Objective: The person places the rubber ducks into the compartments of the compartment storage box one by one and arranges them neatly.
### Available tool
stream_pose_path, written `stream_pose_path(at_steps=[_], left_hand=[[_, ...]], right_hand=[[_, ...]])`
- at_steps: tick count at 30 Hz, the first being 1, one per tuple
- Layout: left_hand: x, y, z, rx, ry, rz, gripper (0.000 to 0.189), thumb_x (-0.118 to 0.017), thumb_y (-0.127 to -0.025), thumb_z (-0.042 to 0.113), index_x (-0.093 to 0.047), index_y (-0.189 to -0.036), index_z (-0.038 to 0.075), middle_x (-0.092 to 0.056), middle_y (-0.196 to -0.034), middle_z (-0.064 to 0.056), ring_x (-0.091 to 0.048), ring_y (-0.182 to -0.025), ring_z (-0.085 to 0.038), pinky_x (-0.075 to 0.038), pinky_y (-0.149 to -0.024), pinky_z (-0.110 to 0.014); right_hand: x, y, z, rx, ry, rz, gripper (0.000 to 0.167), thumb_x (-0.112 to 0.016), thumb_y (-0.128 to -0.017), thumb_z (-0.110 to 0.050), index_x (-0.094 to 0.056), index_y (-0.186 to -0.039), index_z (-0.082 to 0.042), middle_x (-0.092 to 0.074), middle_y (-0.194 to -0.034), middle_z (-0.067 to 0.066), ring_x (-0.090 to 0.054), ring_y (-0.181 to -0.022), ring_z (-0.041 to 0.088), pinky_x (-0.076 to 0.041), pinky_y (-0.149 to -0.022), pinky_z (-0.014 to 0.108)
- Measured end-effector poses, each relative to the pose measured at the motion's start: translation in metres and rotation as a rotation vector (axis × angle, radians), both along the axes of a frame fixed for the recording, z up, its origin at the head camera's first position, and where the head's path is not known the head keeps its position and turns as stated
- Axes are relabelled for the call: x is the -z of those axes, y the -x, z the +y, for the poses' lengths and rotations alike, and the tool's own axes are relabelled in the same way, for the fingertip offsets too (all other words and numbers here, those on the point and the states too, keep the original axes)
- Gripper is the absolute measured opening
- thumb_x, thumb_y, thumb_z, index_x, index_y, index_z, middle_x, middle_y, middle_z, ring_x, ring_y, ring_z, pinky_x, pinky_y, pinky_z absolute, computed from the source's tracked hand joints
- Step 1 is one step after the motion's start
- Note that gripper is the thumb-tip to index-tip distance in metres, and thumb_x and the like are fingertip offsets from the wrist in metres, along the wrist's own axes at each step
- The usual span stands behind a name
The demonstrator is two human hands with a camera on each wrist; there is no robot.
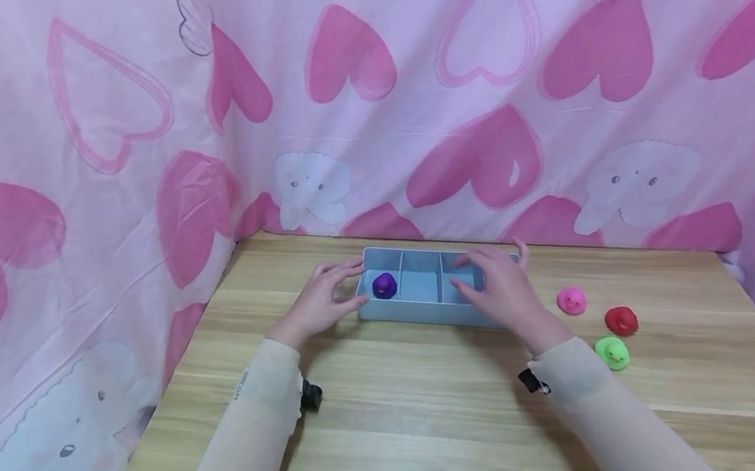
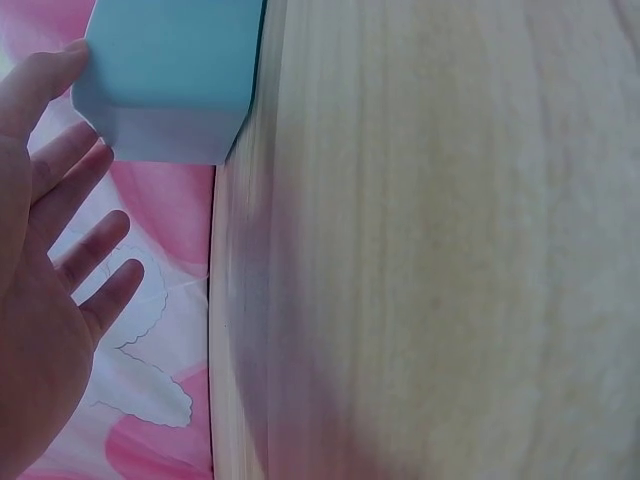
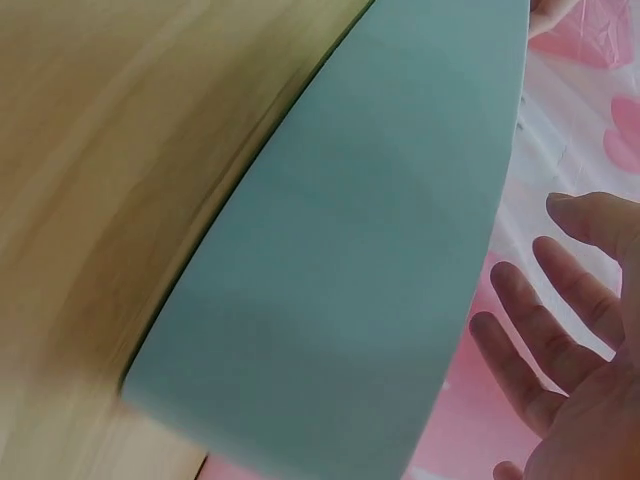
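A long grey-blue box (image 1: 407, 312) with three compartments stands near the back of the table, a purple rubber duck (image 1: 384, 286) in its left compartment. My left hand (image 1: 318, 303) is at the box's left end. In the left wrist view, its thumb (image 2: 62, 68) touches the rim and two fingertips lie right at the end wall, the other fingers spread. Over the right compartment hovers my right hand (image 1: 503, 290), fingers apart and slightly bent, nothing held. The right wrist view has those fingers (image 3: 545, 330) beside the box's long wall (image 3: 330, 250).
Right of the box, a pink rubber duck (image 1: 572, 301), a red one (image 1: 621, 321) and a green one (image 1: 612, 353) lie close together on the wooden table (image 1: 407, 434). A pink heart-print curtain (image 1: 361, 124) hangs behind the table's back edge and along its left side.
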State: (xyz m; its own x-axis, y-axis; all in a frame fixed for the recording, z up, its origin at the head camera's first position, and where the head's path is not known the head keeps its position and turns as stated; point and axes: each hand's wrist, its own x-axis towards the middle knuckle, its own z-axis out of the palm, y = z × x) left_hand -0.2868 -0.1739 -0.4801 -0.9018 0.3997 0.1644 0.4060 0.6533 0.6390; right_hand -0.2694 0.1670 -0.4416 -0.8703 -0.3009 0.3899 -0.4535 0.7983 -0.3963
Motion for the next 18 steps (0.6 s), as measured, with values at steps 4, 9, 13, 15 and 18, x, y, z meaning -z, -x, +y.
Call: stream_pose_path(at_steps=[4, 9, 13, 15, 18], left_hand=[[0.001, 0.0, 0.0, 0.0, -0.009, 0.006, 0.065, -0.076, -0.094, 0.037, -0.054, -0.15, 0.014, -0.043, -0.164, 0.0, -0.036, -0.145, -0.029, -0.037, -0.117, -0.061], [0.002, 0.001, 0.0, 0.004, -0.021, 0.007, 0.065, -0.076, -0.094, 0.037, -0.054, -0.15, 0.013, -0.043, -0.164, -0.001, -0.036, -0.144, -0.029, -0.036, -0.117, -0.061], [0.003, 0.002, 0.0, 0.009, -0.016, 0.009, 0.064, -0.076, -0.095, 0.037, -0.054, -0.15, 0.013, -0.043, -0.164, -0.001, -0.035, -0.145, -0.03, -0.035, -0.118, -0.061], [0.002, 0.001, 0.0, 0.009, -0.019, 0.005, 0.064, -0.076, -0.094, 0.037, -0.054, -0.15, 0.013, -0.043, -0.164, -0.002, -0.034, -0.146, -0.03, -0.035, -0.118, -0.061], [0.002, 0.001, 0.0, 0.007, -0.019, -0.002, 0.065, -0.075, -0.095, 0.038, -0.054, -0.15, 0.013, -0.043, -0.164, -0.002, -0.033, -0.147, -0.031, -0.034, -0.118, -0.062]], right_hand=[[0.001, -0.002, 0.01, 0.007, 0.006, 0.023, 0.03, -0.081, -0.09, -0.027, -0.073, -0.114, -0.013, -0.076, -0.116, 0.005, -0.063, -0.121, 0.032, -0.006, -0.12, 0.069], [0.001, -0.003, 0.023, 0.031, 0.007, 0.021, 0.032, -0.082, -0.089, -0.025, -0.072, -0.116, -0.013, -0.075, -0.116, 0.006, -0.06, -0.123, 0.033, -0.007, -0.121, 0.068], [0.003, -0.004, 0.034, 0.052, 0.017, 0.019, 0.033, -0.083, -0.088, -0.024, -0.071, -0.117, -0.013, -0.074, -0.118, 0.007, -0.059, -0.123, 0.033, -0.007, -0.12, 0.068], [0.005, -0.005, 0.04, 0.061, 0.02, 0.02, 0.035, -0.083, -0.087, -0.024, -0.071, -0.117, -0.012, -0.074, -0.119, 0.008, -0.058, -0.124, 0.033, -0.008, -0.12, 0.069], [0.008, -0.007, 0.051, 0.073, 0.021, 0.024, 0.036, -0.083, -0.087, -0.023, -0.071, -0.119, -0.011, -0.074, -0.119, 0.011, -0.058, -0.124, 0.035, -0.009, -0.119, 0.07]])
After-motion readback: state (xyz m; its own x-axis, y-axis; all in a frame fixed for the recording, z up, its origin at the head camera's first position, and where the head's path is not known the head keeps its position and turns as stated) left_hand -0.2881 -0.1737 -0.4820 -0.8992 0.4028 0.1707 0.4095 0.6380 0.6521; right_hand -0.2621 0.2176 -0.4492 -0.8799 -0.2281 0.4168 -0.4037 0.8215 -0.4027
